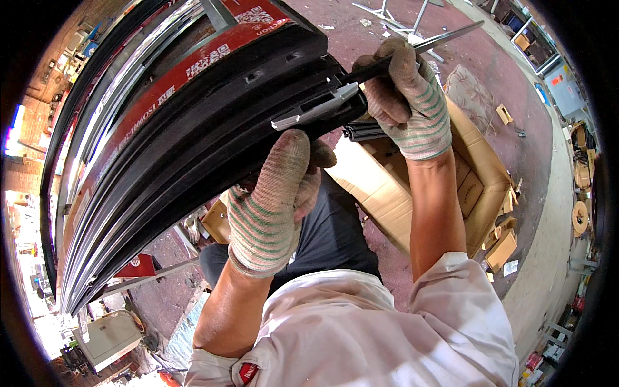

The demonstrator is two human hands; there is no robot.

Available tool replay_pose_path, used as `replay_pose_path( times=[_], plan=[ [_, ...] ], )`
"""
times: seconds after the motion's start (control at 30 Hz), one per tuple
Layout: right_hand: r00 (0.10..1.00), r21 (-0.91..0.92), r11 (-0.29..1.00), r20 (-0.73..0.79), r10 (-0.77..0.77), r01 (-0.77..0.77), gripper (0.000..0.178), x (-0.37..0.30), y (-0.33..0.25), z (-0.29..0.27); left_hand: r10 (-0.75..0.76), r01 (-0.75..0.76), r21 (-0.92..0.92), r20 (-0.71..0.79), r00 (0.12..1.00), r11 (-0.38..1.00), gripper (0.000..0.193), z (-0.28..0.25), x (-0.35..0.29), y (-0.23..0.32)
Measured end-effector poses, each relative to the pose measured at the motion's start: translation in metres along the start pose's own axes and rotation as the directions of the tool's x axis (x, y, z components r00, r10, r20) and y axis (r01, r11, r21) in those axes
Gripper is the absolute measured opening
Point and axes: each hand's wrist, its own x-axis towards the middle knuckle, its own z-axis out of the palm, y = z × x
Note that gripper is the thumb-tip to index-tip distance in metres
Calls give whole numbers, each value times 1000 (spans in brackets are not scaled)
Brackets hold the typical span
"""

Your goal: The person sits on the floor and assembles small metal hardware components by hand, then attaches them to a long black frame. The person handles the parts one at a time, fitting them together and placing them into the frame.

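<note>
Long black profiles (213, 113) with ribbed faces run from the upper middle down to the lower left. My left hand (271, 206), in a striped knit glove, is closed on their near edge, thumb on top and the other fingers partly hidden. Just above that thumb lies a silver-grey metal piece (316, 108) at the profile's end. My right hand (412, 100), gloved alike, pinches a thin flat bar (451, 35), grey where it sticks out past the fingers. The bar's dark other side reaches the profile end.
An open cardboard box (377, 174) with dark strips inside stands below my right forearm. Cardboard scraps (501, 248) litter the reddish floor beside it. A metal frame (412, 26) lies at the far side. A beige case (111, 338) sits at the lower left.
</note>
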Motion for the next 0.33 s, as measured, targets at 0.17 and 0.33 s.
replay_pose_path(
  times=[0.17,0.33],
  plan=[
    [990,-142,988,-133,36,-55,33,2,-6,9,-34,33,67,14,999,997,24,1,-3,10],
    [997,-61,996,-38,63,-66,34,3,-8,10,-14,13,38,27,1000,999,35,0,-5,12]
  ],
)
